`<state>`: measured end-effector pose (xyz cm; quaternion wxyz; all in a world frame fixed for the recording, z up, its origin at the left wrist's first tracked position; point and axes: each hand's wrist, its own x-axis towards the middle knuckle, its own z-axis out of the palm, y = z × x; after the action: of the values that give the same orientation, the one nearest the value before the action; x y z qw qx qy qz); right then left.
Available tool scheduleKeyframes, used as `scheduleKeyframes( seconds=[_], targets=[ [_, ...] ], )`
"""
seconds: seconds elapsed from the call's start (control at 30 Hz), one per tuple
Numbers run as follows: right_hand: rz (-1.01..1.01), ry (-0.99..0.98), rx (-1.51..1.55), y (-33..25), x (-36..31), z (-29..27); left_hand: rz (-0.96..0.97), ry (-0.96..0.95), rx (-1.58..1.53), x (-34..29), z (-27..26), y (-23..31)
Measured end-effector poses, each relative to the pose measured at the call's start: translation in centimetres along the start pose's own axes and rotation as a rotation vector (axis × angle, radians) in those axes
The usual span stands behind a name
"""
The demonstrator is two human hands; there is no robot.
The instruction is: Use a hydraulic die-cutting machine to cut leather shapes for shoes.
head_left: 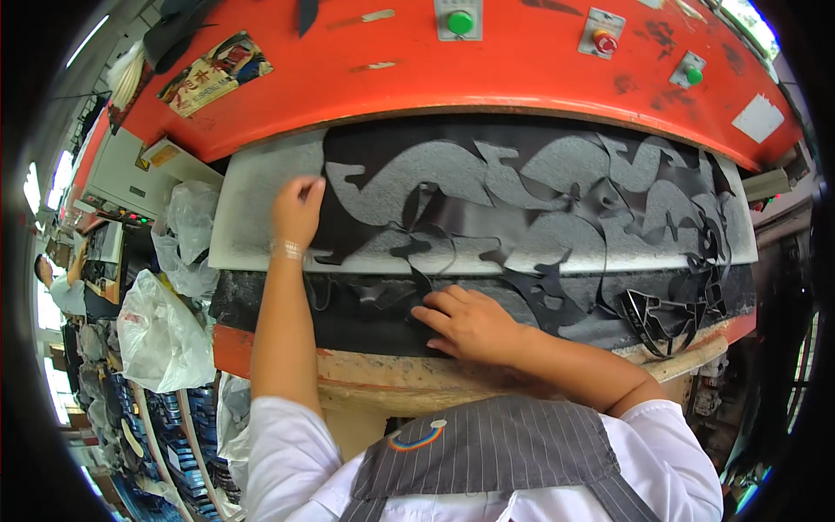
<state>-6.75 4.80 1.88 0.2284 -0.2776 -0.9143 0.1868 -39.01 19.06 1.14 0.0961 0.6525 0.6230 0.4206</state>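
Black sheet (pixel 365 174) full of cut-out holes; flat across grey cutting board; ragged strips along near edge

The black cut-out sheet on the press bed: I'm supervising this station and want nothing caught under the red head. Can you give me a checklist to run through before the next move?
1. Left hand off the bed: not ok, it pinches the far left edge of the black cut-out sheet under the red press head.
2. Right hand off the bed: not ok, it lies flat on the sheet's near edge.
3. Sheet flat: not ok, loose strips curl near the middle.
4. Metal cutting die placed on the sheet: ok, near right edge, untouched.
5. Green push button untouched: ok.
6. Grey cutting board free of scraps: cannot tell.
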Motion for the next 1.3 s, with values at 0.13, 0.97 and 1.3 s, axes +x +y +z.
scheduleKeyframes(
  seconds=[0.13,0.97,1.3],
  targets=[
    [0.195,-0.279,-0.018,1.7,-0.7,3.1,-0.197,0.07,0.041,-7.2,-3.5,-5.2],
    [0.66,0.017,0.017,-1.3,-3.1,5.1,0.151,-0.073,-0.22,-12.5,-2.5,-4.5],
    [0.683,-0.079,-0.104,-1.8,-1.0,4.9,0.05,0.065,0.178,-8.6,-1.1,-6.9]
  ],
)
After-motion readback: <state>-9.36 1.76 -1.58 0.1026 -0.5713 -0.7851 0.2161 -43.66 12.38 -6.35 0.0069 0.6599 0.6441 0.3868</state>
